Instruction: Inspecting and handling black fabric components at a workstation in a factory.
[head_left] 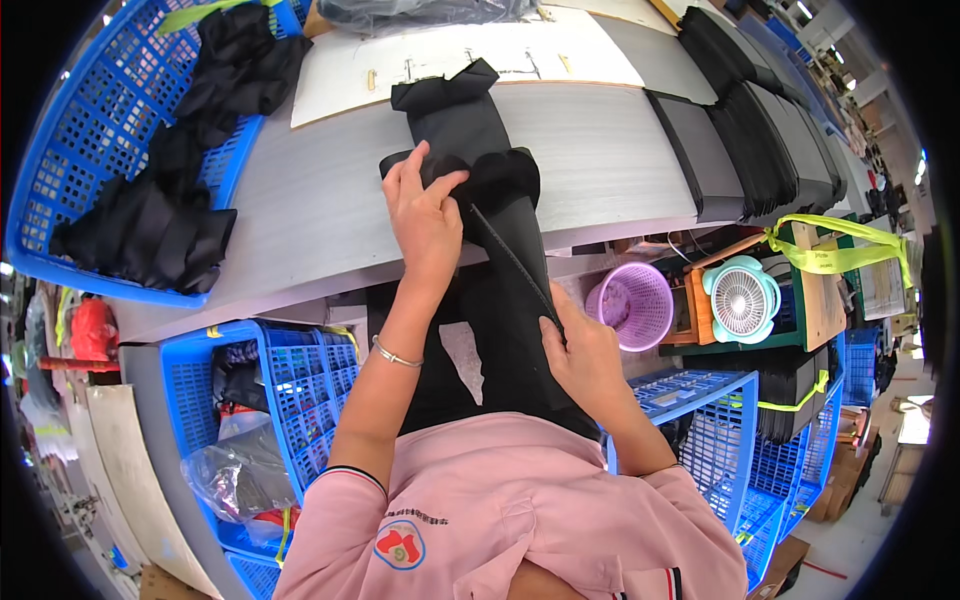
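A long black fabric piece point(455, 130) with curled, folded flaps lies across the grey table, its near part hanging over the front edge toward my lap. My left hand point(428, 215) rests on it near a curled flap, fingers stretched out and apart. A thin dark ruler-like strip point(512, 260) with fine marks along it slants over the lower part of the fabric. Closed around its near end is my right hand point(583, 350), in front of the table edge. The strip's far tip lies close to my left hand.
A blue basket point(60, 180) of black fabric pieces stands at left. Stacks of flat black pieces point(765, 150) sit at right. A white board point(470, 55) lies behind the work. Below the table are a purple basket point(633, 305), a small fan point(741, 300) and blue crates point(300, 380).
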